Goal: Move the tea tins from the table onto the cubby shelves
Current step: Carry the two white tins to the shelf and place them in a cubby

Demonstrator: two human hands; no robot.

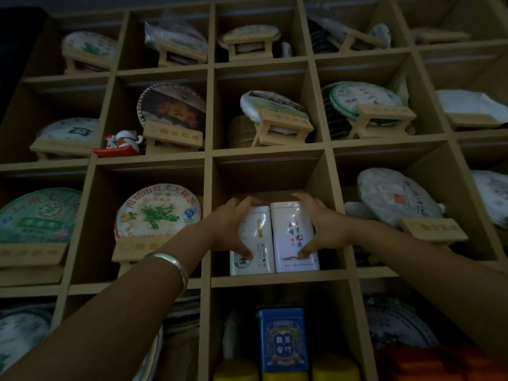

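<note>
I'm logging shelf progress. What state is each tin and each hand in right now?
Left white tin: upright in the centre cubby, touching its neighbour.
Right white tin: upright in the same cubby, label facing out.
Left hand: wrapped around the left white tin.
Right hand: wrapped around the right white tin.
Blue tin: upright in the cubby below, untouched.
Silver bangle: on the left wrist.

1. Your centre cubby: two white tea tins stand touching, side by side, filling most of the floor width; the upper half is open.
2. Narrow gaps at both side walls are taken by your left hand and right hand.
3. Neighbouring cubbies left and right: tea cakes on wooden stands block the fronts.
4. Cubby below: a blue tin sits centrally, with yellow containers in front of it.
</note>
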